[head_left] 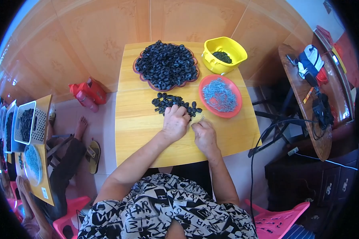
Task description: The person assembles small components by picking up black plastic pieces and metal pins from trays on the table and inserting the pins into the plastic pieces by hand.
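Left hand (175, 121) rests curled on the near rings (174, 103), feeding the right hand (203, 133), which pinches a small metal piece (199, 118) (pins (220, 95) within reach, right).

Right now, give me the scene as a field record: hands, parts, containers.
left hand: on the small pile of black rings, fingers curled
right hand: on the wooden table, pinching a small metal piece; grip detail too small to tell
scalloped tray: heaped with black rings
red plate: grey metal pieces
yellow basket: a few dark parts inside
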The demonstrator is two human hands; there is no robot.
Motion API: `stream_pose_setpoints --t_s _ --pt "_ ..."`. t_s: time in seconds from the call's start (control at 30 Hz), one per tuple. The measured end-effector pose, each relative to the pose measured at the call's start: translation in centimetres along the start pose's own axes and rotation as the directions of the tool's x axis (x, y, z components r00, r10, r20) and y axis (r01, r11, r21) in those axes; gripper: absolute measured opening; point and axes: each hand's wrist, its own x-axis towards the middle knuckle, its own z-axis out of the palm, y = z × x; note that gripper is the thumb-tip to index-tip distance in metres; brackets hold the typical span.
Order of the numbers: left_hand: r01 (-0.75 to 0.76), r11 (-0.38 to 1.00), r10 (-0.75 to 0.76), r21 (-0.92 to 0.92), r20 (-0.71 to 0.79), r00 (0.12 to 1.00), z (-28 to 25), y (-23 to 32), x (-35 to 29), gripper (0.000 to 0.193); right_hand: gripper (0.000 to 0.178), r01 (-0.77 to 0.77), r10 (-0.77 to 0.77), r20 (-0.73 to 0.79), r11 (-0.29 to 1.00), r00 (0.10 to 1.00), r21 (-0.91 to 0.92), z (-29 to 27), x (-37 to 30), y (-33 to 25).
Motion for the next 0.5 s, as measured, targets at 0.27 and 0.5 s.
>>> stream_pose_setpoints --t_s 0.27,0.5 --pt "0.347 0.719 -0.385 -0.602 0.071 0.92 -2.9 0.0 -2.5 0.015 0.015 -0.219 0.26 -0.045 0.885 0.965 0.411 0.3 -0.5 -0.1" --pt "0.417 -0.087 -0.572 -0.905 0.388 0.722 -5.4 -0.2 -7.6 0.016 0.009 -0.491 0.47 0.253 0.499 0.845 0.714 0.1 0.7 -1.1"
